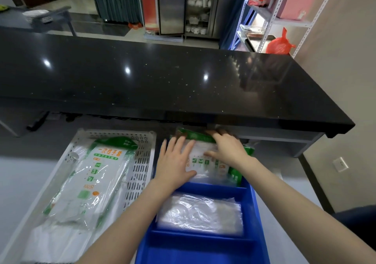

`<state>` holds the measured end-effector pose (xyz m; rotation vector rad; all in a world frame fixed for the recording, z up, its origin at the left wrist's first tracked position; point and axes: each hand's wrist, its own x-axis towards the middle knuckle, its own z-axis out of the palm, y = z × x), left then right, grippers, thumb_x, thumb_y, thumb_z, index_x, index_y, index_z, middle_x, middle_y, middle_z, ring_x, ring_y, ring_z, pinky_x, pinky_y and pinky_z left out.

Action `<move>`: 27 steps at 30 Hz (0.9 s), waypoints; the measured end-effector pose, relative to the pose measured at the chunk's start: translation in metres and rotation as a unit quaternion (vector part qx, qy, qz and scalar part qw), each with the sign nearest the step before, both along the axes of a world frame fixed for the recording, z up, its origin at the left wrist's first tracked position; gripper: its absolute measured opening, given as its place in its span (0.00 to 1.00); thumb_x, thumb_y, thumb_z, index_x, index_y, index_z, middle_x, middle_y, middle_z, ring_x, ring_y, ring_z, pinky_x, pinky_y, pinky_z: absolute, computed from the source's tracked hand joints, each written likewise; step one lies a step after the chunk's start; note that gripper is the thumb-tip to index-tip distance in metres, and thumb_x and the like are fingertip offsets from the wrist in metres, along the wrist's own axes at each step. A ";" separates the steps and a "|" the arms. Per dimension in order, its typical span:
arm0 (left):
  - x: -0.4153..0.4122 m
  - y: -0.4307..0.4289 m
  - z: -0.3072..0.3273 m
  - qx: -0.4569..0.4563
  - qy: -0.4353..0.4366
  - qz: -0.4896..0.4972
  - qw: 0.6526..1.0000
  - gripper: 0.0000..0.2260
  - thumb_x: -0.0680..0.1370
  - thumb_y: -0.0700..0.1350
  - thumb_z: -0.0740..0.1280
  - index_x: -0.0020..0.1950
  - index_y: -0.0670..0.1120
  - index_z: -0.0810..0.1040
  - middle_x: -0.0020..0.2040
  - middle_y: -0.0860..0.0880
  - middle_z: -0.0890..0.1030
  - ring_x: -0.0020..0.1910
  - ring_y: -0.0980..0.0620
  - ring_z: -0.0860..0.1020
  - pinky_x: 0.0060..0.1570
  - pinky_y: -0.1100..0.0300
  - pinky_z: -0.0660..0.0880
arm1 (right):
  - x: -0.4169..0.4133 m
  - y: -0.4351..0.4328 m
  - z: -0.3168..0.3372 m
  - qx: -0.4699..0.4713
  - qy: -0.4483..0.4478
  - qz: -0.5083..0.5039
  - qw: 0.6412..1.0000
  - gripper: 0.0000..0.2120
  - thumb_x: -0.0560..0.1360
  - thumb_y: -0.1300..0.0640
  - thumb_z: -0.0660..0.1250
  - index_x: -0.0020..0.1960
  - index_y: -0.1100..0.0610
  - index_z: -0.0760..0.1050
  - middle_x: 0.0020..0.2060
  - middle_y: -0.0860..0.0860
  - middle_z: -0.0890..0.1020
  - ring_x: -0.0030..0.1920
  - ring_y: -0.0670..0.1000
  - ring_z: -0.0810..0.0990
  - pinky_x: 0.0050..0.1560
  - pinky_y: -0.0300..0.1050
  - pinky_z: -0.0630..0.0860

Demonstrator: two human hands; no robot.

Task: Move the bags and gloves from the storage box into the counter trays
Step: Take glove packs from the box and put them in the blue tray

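A blue divided tray [205, 245] stands in front of me on the low grey counter. Its far compartment holds packs of disposable gloves [205, 163] with green headers. My left hand [175, 162] lies flat on the pack's left side, fingers spread. My right hand [227, 147] presses on its upper right by the green header, fingers curled over the edge. The middle compartment holds a stack of clear plastic bags [201, 213]. To the left, a white perforated storage box [142, 162] holds another glove pack [91, 180] lying on white bags.
A black polished upper counter [162, 76] overhangs the far end of the blue tray. The blue tray's near compartment is bare. Metal shelves [270, 19] with red bags stand at the back right, by a wall.
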<state>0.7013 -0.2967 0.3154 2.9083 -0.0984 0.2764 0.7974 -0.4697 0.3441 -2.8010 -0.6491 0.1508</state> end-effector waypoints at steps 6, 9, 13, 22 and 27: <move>0.003 0.001 -0.006 0.037 0.011 0.025 0.999 0.41 0.64 0.61 0.72 0.72 0.57 0.56 0.71 0.46 0.62 0.69 0.44 0.61 0.69 0.46 0.60 | -0.010 0.007 -0.023 -0.041 -0.017 0.027 0.999 0.28 0.74 0.43 0.64 0.73 0.42 0.59 0.71 0.53 0.68 0.71 0.59 0.66 0.69 0.62 0.63; -0.002 0.006 -0.004 0.007 -0.009 0.012 1.000 0.38 0.68 0.61 0.70 0.74 0.55 0.59 0.72 0.46 0.63 0.71 0.44 0.61 0.72 0.48 0.55 | -0.010 0.006 -0.015 -0.041 -0.021 0.044 0.998 0.29 0.75 0.43 0.64 0.73 0.43 0.59 0.72 0.53 0.67 0.71 0.59 0.65 0.70 0.60 0.62; -0.023 0.039 0.012 -0.054 -0.099 0.060 0.992 0.27 0.73 0.56 0.69 0.71 0.50 0.69 0.71 0.46 0.69 0.72 0.45 0.64 0.72 0.46 0.59 | -0.022 0.017 0.005 -0.013 -0.121 0.102 0.987 0.30 0.74 0.46 0.67 0.73 0.48 0.62 0.65 0.52 0.72 0.65 0.56 0.70 0.64 0.53 0.68; -0.111 0.147 0.011 -0.072 0.062 0.398 0.912 0.32 0.72 0.61 0.67 0.71 0.49 0.65 0.69 0.40 0.69 0.68 0.39 0.64 0.65 0.43 0.65 | -0.070 0.117 0.013 0.033 -0.097 0.266 0.959 0.27 0.76 0.52 0.65 0.73 0.51 0.63 0.70 0.52 0.66 0.68 0.55 0.66 0.67 0.52 0.65; -0.130 0.153 0.010 -0.143 0.051 0.400 0.904 0.31 0.65 0.61 0.71 0.65 0.54 0.69 0.60 0.46 0.74 0.59 0.43 0.70 0.60 0.47 0.68 | -0.092 0.146 0.005 0.022 -0.068 0.300 0.951 0.28 0.76 0.52 0.65 0.74 0.50 0.62 0.71 0.53 0.65 0.69 0.56 0.66 0.69 0.51 0.63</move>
